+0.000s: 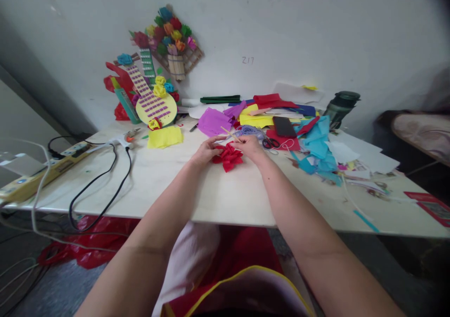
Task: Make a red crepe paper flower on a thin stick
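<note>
A red crepe-paper flower [229,159] with pointed petals is between my hands, just above or on the white table. My left hand [206,151] is closed on the flower's left edge, its fingertips partly hidden by the petals. In my right hand [250,147] a thin wooden stick [229,133] is pinched, slanting up to the left over the flower. Black-handled scissors [270,143] and a tangle of pale cord [251,132] lie just beyond my right hand.
Coloured paper sheets [215,121], a dark phone [284,126] and blue scraps [314,143] lie behind and right. A dark bottle [342,108] stands at the back. A paper guitar [156,108] leans on the wall; a glue gun [126,139] and power strip [45,171] lie left.
</note>
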A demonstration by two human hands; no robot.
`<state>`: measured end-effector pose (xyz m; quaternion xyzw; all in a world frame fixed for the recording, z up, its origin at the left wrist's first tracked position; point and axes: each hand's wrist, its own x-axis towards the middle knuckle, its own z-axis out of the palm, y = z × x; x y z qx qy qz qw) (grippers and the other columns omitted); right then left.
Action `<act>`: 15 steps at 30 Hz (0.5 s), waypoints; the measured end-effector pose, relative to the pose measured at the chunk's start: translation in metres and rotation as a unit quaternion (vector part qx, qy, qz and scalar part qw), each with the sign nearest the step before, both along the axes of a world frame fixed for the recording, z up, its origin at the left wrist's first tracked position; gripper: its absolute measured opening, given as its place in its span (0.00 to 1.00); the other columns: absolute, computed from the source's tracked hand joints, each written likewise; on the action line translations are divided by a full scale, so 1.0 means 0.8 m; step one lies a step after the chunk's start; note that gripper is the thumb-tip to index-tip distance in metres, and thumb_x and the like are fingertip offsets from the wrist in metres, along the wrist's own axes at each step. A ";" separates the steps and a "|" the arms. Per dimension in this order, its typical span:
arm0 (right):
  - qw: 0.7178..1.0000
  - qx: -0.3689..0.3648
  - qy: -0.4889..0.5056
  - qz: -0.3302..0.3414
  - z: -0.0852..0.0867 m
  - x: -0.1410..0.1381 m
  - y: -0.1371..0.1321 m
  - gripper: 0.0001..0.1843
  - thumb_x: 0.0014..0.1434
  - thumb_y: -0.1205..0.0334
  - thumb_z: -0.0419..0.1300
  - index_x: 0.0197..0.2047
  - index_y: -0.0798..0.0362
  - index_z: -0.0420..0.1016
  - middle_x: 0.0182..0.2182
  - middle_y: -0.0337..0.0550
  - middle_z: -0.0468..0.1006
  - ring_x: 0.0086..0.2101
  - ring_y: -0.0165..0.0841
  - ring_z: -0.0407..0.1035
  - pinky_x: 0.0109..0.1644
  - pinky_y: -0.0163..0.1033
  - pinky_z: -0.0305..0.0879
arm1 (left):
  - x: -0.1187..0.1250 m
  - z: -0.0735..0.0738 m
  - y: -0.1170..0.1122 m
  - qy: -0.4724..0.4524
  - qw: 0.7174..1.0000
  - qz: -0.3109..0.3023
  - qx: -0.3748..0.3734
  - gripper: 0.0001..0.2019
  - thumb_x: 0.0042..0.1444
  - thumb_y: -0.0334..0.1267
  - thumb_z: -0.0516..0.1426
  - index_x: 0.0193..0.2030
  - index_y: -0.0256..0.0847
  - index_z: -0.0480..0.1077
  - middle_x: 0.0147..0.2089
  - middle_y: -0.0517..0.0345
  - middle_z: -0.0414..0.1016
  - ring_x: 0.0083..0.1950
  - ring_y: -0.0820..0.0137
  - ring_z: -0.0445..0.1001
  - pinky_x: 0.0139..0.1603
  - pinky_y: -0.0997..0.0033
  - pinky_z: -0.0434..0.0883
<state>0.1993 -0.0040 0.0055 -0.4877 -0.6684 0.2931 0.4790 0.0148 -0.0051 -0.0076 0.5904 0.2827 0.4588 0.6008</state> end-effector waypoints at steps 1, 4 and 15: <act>1.000 -0.002 0.001 0.003 -0.001 0.000 0.001 0.11 0.40 0.56 0.64 0.23 0.56 0.74 0.18 0.34 0.61 0.24 0.26 0.54 0.29 0.35 0.50 | 0.000 -0.001 0.001 0.008 1.000 0.004 0.001 0.28 0.38 0.29 0.61 0.51 0.35 0.68 0.26 0.60 0.74 0.22 0.77 0.66 0.24 0.78 0.58; 1.000 -0.004 -0.003 0.013 -0.004 0.000 0.003 0.13 0.40 0.54 0.63 0.22 0.56 0.73 0.18 0.34 0.60 0.23 0.26 0.53 0.28 0.34 0.49 | 0.002 -0.001 0.001 0.024 1.000 0.012 -0.002 0.25 0.36 0.27 0.59 0.47 0.36 0.69 0.27 0.59 0.75 0.21 0.76 0.66 0.21 0.78 0.56; 0.999 -0.003 -0.003 0.040 -0.005 -0.004 0.002 0.14 0.41 0.53 0.64 0.23 0.57 0.72 0.18 0.33 0.61 0.24 0.26 0.54 0.29 0.34 0.49 | 0.005 0.001 -0.001 0.032 0.996 0.031 -0.071 0.12 0.37 0.31 0.60 0.32 0.34 0.71 0.23 0.58 0.72 0.21 0.75 0.66 0.21 0.76 0.58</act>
